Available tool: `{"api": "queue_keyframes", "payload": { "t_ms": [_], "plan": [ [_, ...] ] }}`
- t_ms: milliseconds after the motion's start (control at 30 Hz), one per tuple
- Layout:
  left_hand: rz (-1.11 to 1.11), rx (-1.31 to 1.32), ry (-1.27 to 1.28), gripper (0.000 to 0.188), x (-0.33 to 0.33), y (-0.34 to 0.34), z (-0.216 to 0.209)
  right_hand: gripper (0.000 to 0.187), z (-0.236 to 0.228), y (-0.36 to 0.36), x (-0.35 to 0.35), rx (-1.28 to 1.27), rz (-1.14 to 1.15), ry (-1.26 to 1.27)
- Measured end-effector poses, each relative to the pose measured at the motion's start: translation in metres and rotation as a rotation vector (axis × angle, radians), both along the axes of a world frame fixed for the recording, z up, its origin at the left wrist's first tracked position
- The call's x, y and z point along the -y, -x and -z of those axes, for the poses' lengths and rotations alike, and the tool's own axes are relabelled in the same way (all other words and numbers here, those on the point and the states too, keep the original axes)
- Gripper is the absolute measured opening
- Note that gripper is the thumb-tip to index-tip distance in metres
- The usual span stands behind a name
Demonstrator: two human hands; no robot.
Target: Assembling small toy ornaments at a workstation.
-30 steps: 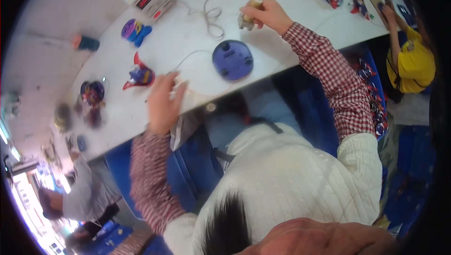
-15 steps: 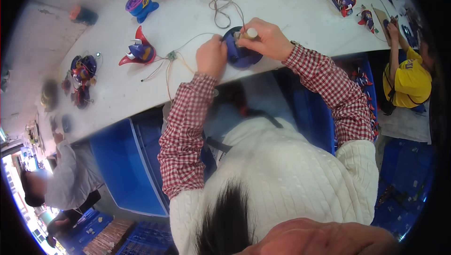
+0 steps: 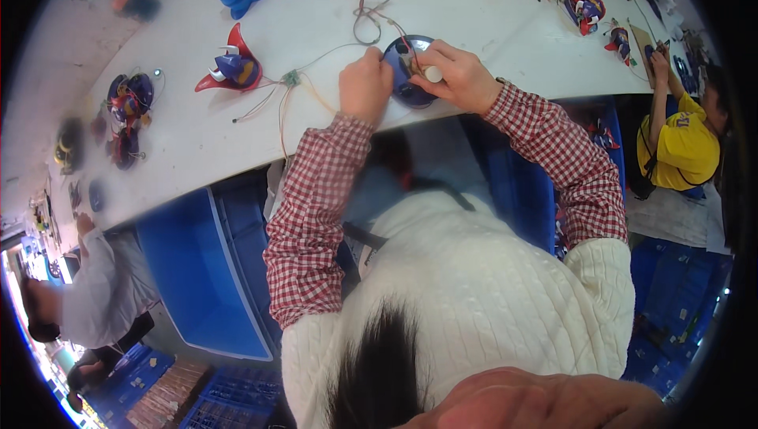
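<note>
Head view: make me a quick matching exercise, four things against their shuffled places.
1. Round dark-blue plastic base
2. Small green circuit board
3. Large open blue plastic bin
4. Red-and-purple horned plastic figure

A. Below the white table
B. On the table, just left of the circuit board
C. Between the left hand and right hand
D. Amid wires, between the figure and the left hand

Pairs: 1-C; 2-D; 3-A; 4-B.
</note>
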State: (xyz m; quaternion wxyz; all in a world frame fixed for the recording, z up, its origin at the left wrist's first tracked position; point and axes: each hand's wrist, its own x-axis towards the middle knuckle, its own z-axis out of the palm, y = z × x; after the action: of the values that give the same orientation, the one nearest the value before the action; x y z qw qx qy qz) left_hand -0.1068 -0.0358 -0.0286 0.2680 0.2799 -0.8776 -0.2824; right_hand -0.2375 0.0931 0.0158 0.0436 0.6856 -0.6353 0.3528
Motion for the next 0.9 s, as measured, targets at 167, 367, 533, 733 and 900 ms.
{"api": "queue_keyframes", "payload": {
  "t_ms": [167, 367, 533, 733, 900],
  "plan": [
    [0.012, 0.004, 0.012, 0.013, 0.0, 0.001, 0.002, 0.019, 0.001, 0.003, 0.002, 0.066, 0.025, -0.175],
    [0.065, -0.004, -0.032, 0.014, 0.009, -0.01, -0.003, 0.017, -0.002, 0.004, 0.015, 0.099, -0.062, -0.231],
    [-0.03, -0.229, -0.378, 0.016, -0.001, -0.09, -0.049, 0.021, 0.004, 0.003, 0.005, 0.189, 0.068, -0.153],
    [-0.526, -0.186, -0.566, 0.016, -0.077, -0.198, -0.002, 0.032, -0.037, -0.041, -0.055, 0.345, -0.012, -0.021],
    [-0.681, -0.411, -0.704, 0.031, -0.087, -0.215, 0.037, 0.015, -0.02, -0.103, 0.021, 0.486, -0.232, -0.151]
  ]
}}
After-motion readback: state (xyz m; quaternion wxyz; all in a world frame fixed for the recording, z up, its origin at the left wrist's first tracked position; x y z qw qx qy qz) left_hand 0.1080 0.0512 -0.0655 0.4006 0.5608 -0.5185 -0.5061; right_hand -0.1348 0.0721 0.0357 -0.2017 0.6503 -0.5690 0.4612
